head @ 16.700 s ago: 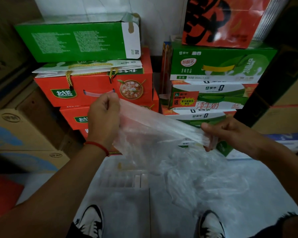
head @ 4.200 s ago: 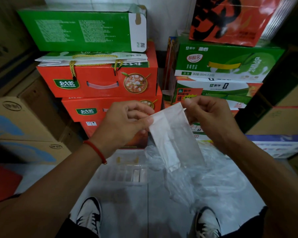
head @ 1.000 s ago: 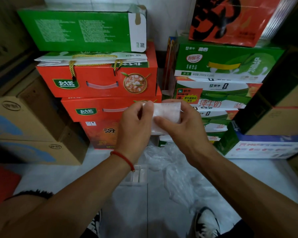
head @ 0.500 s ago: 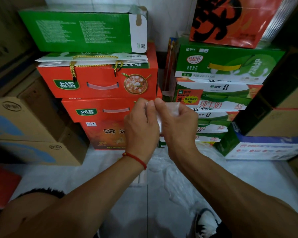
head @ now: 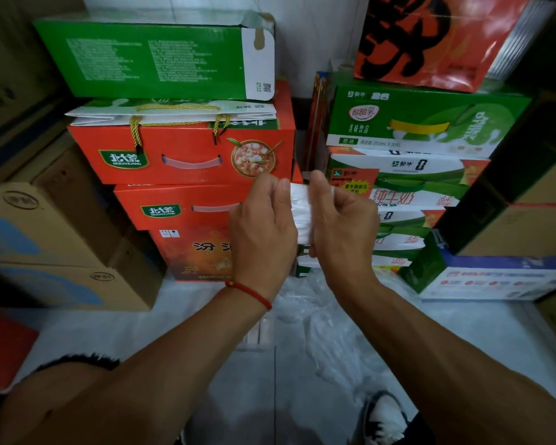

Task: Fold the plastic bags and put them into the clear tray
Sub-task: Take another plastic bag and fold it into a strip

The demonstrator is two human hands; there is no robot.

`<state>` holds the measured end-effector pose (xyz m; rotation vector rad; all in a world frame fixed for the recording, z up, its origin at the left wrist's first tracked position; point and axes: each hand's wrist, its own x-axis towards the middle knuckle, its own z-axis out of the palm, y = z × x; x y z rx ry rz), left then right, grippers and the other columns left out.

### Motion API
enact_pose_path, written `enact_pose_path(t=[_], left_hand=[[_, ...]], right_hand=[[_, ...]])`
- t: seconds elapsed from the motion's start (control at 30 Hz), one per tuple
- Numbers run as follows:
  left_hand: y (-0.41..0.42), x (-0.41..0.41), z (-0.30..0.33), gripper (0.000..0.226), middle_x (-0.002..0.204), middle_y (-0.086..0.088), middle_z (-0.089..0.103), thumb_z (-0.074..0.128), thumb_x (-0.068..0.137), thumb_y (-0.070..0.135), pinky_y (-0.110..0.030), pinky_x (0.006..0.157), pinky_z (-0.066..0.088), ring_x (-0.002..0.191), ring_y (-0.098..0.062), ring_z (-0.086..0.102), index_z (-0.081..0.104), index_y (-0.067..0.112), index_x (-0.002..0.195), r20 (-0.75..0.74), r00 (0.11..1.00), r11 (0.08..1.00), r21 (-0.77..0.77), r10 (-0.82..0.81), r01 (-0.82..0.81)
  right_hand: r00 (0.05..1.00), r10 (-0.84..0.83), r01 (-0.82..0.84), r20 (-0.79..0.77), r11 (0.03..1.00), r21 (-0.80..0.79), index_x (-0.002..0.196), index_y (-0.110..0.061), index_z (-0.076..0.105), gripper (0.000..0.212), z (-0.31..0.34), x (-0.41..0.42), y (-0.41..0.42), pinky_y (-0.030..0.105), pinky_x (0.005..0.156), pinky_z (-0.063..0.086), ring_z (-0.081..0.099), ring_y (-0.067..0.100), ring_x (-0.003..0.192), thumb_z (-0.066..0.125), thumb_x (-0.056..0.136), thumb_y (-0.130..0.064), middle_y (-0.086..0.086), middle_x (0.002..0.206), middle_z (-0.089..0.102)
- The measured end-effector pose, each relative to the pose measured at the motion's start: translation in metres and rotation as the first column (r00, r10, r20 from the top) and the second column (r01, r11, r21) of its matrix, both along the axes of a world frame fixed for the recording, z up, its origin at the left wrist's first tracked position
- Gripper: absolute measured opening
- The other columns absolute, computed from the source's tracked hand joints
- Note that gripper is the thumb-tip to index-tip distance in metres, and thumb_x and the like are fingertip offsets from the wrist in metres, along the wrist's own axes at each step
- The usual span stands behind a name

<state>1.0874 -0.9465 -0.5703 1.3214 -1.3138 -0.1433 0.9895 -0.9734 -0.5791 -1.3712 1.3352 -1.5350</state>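
Both hands are clamped on one folded plastic bag (head: 300, 213), held up in the air in front of the stacked boxes: the left hand (head: 264, 232) pinches its left edge, the right hand (head: 344, 226) curls round its right side. The clear tray (head: 260, 335) sits on the floor below, mostly hidden under the left wrist, with the loose bags (head: 331, 332) heaped just beside it to the right

The film is thin and springy, so I judge the packet could pop open if either pinch loosens on the way down. The tray is largely hidden by the arm, so the drop could miss it and land on the loose heap

Compared with a few seconds ago, the long hanging strip has been folded into a narrow wad, and the hands have closed in until they nearly touch
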Motion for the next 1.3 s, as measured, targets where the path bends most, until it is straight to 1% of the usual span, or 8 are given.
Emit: enact_pose_path(t=[0.2,0.33,0.53,0.63,0.73,0.93,1.07,1.3], left_hand=[[0.001,0.007,-0.001,0.034,0.059,-0.001,0.045,0.048,0.107,0.021,-0.031,0.054,0.032,0.058,-0.018,0.043,0.051,0.003,0.078,-0.012,1.000,1.000,-0.005,0.007,-0.007],[0.001,0.011,-0.003,0.033,0.058,0.006,0.040,0.049,0.107,0.020,-0.022,0.052,0.029,0.054,-0.007,0.039,0.051,0.004,0.078,-0.009,1.000,1.000,0.026,0.006,-0.005],[0.003,0.010,-0.004,0.033,0.058,0.007,0.044,0.050,0.106,0.024,-0.017,0.051,0.032,0.055,-0.006,0.044,0.053,0.009,0.077,-0.049,0.999,0.995,0.101,-0.001,0.006],[0.003,0.011,-0.005,0.041,0.057,0.004,0.046,0.048,0.105,0.041,-0.046,0.054,0.049,0.056,-0.022,0.053,0.052,0.014,0.074,-0.186,0.982,0.984,0.168,-0.034,0.066],[0.005,0.009,-0.002,0.050,0.066,-0.013,0.057,0.041,0.105,0.048,-0.054,0.058,0.049,0.066,-0.035,0.060,0.054,0.012,0.073,-0.282,0.959,0.975,0.206,-0.017,0.078],[0.003,0.010,-0.005,0.043,0.060,0.005,0.044,0.042,0.109,0.034,-0.035,0.054,0.034,0.055,-0.010,0.040,0.046,0.013,0.072,-0.136,0.990,0.987,0.153,-0.027,0.047],[0.001,0.007,-0.010,0.043,0.057,0.007,0.041,0.040,0.106,0.036,-0.040,0.052,0.035,0.053,-0.011,0.038,0.048,0.011,0.073,-0.074,0.997,0.996,0.088,0.007,0.000],[-0.004,0.008,-0.004,0.039,0.053,0.011,0.034,0.046,0.106,0.025,-0.018,0.048,0.025,0.049,-0.006,0.039,0.037,0.019,0.068,0.004,0.997,0.996,0.019,0.082,-0.082]], right_hand=[[0.943,-0.035,-0.060,0.331,0.960,0.274,0.063,-0.001,0.059,0.063,0.011,-0.008,0.000,0.022,0.039,0.039,0.053,0.020,0.044,0.059,0.101,-0.051,0.010,0.053,0.055],[0.841,0.302,-0.456,0.449,0.841,0.290,0.109,0.004,0.074,0.070,0.017,-0.008,0.001,0.041,0.081,0.063,0.076,0.030,0.092,0.066,0.091,-0.063,0.024,0.101,0.077],[0.883,0.324,-0.393,0.341,0.906,0.158,0.103,0.001,0.076,0.018,0.019,-0.005,0.014,0.026,0.066,0.059,0.075,0.018,0.078,0.074,0.093,-0.014,0.013,0.089,0.079],[0.933,0.291,-0.318,0.210,0.942,0.108,0.095,-0.001,0.076,0.011,0.018,-0.005,0.010,0.024,0.060,0.057,0.073,0.013,0.070,0.074,0.093,-0.011,0.007,0.079,0.077],[0.951,0.280,-0.291,0.132,0.954,0.071,0.094,-0.002,0.076,0.010,0.015,-0.005,0.010,0.026,0.063,0.058,0.074,0.016,0.074,0.075,0.093,-0.012,0.010,0.083,0.078],[0.961,0.238,-0.253,0.142,0.963,0.093,0.088,-0.009,0.076,0.014,0.015,-0.002,0.011,0.018,0.059,0.053,0.070,0.003,0.069,0.076,0.093,-0.022,-0.005,0.074,0.075],[0.971,0.184,-0.203,0.152,0.971,0.124,0.080,-0.011,0.076,0.027,0.012,0.005,0.013,0.024,0.050,0.049,0.071,0.017,0.062,0.079,0.091,-0.036,0.005,0.069,0.075],[0.995,0.101,-0.101,0.026,0.995,0.011,0.065,0.002,0.064,0.052,0.014,0.000,0.008,0.045,0.043,0.044,0.051,0.045,0.048,0.077,0.092,-0.041,0.024,0.054,0.057]])
